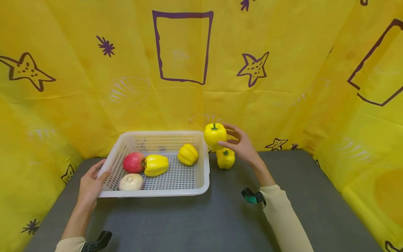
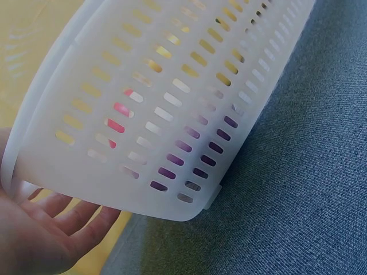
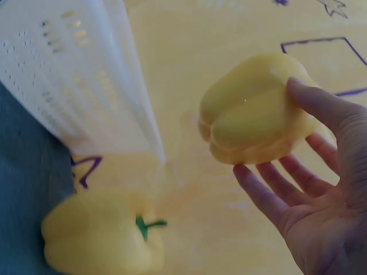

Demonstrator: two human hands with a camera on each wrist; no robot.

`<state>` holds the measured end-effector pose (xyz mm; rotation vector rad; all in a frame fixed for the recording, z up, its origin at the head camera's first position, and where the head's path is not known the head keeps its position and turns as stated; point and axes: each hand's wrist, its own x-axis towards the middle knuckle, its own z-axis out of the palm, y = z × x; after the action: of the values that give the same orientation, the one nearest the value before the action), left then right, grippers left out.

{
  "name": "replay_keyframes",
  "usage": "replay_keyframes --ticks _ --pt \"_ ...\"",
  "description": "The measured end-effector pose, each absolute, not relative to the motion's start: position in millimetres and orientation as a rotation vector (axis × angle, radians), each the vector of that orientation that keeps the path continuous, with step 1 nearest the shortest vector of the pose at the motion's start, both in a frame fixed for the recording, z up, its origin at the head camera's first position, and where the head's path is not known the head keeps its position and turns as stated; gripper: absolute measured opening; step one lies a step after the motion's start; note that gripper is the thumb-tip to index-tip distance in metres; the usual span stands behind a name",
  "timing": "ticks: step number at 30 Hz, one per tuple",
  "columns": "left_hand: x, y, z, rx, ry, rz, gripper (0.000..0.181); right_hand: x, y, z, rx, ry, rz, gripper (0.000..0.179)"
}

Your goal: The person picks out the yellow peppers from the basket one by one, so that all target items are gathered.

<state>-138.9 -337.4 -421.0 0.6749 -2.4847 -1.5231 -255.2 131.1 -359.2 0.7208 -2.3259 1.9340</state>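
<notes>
My right hand (image 1: 240, 143) pinches a yellow bell pepper (image 1: 215, 134) between thumb and fingertips, raised by the right end of a white plastic basket (image 1: 151, 193). In the right wrist view, that pepper (image 3: 255, 109) hangs clear of the table. A second yellow bell pepper (image 1: 226, 159) lies on the table below it, outside the basket. The left hand (image 1: 91, 183) grips the basket's left rim, its thumb over the edge; in the left wrist view, the fingers (image 2: 86, 223) curl under the rim. Inside the basket lie two more yellow bell peppers (image 1: 156, 165).
A red round fruit (image 1: 133, 162) and a pale round vegetable (image 1: 131, 182) sit in the basket's left part. The dark grey tabletop (image 1: 189, 224) stretches in front of it. Yellow cloth walls (image 1: 179, 105) with purple drawings stand behind and at both sides.
</notes>
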Motion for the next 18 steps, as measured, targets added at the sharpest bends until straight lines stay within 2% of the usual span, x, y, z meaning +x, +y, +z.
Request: replay_keyframes --ticks 9,18 --pt "-138.3 -336.7 -421.0 0.665 -2.485 -1.52 0.06 -254.7 167.4 -370.2 0.593 -2.331 1.884 0.062" --pt "-138.5 -336.7 -420.7 0.675 -2.488 -1.53 0.06 -256.0 188.8 -391.1 0.595 -2.243 1.905 0.06"
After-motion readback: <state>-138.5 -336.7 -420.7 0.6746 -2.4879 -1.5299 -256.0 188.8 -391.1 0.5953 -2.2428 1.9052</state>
